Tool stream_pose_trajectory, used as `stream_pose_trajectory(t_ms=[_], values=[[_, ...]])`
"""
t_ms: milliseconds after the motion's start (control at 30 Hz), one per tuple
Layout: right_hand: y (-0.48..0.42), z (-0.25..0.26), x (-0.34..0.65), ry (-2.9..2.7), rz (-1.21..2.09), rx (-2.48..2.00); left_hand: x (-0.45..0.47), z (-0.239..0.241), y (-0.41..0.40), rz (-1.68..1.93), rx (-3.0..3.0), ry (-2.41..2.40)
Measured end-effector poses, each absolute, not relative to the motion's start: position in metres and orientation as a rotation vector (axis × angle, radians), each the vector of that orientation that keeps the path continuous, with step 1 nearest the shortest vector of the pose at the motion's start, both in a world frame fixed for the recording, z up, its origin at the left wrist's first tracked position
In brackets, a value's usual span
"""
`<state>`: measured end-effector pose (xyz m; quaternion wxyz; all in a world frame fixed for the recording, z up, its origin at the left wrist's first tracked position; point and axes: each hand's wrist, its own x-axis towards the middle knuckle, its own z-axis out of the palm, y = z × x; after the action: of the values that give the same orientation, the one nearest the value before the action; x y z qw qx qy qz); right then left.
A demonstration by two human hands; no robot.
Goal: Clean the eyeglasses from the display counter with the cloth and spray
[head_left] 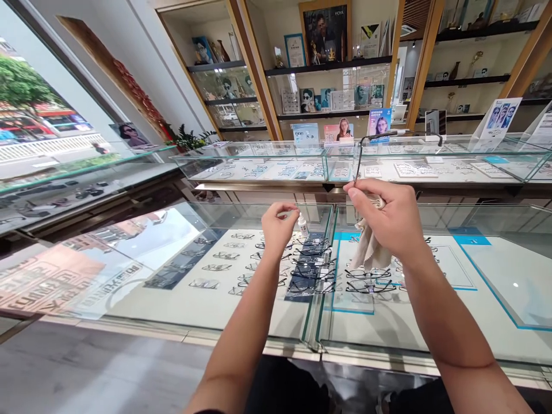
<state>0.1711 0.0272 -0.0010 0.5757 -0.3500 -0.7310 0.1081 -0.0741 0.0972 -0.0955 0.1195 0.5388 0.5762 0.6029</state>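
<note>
My right hand (388, 215) is raised over the glass counter, its thumb and fingers closed on a pair of eyeglasses (359, 158) by one thin dark temple. The frame of the eyeglasses stretches up and to the right above the hand. A beige cleaning cloth (368, 247) is gripped in the same hand and hangs below the palm. To the left, my left hand (279, 224) is pinched, thumb against fingertips, at the top of a small white bottle (303, 225). The bottle looks upright; its contact with the counter is hard to make out.
Beneath my hands, glass display cases (259, 322) hold rows of eyeglasses (313, 264). Another glass showcase (259, 150) runs behind, with advertising cards (338, 131) on top. Wooden shelves (328, 69) line the back wall. A window (38, 109) is at the left.
</note>
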Motion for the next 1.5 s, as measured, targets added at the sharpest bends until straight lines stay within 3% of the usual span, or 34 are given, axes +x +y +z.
stream_pose_trajectory(t_ms=[233, 767, 1067, 1267, 1500], values=[[0.027, -0.001, 0.176, -1.711, 0.227, -0.827, -0.092, -0.131, 0.115, 1.611, 1.566, 1.794], [0.021, 0.001, 0.183, -1.714, 0.300, -0.861, -0.082, -0.151, 0.134, 1.335, 1.759, 2.002], [0.037, -0.062, 0.203, -1.572, 0.584, -0.915, -0.075, -0.166, 0.143, 1.087, 1.688, 2.007], [0.047, -0.093, 0.205, -1.481, 0.633, -0.942, -0.075, -0.155, 0.135, 1.203, 1.653, 1.793], [0.043, -0.100, 0.200, -1.477, 0.674, -0.936, -0.048, -0.126, 0.113, 1.241, 1.490, 1.129]])
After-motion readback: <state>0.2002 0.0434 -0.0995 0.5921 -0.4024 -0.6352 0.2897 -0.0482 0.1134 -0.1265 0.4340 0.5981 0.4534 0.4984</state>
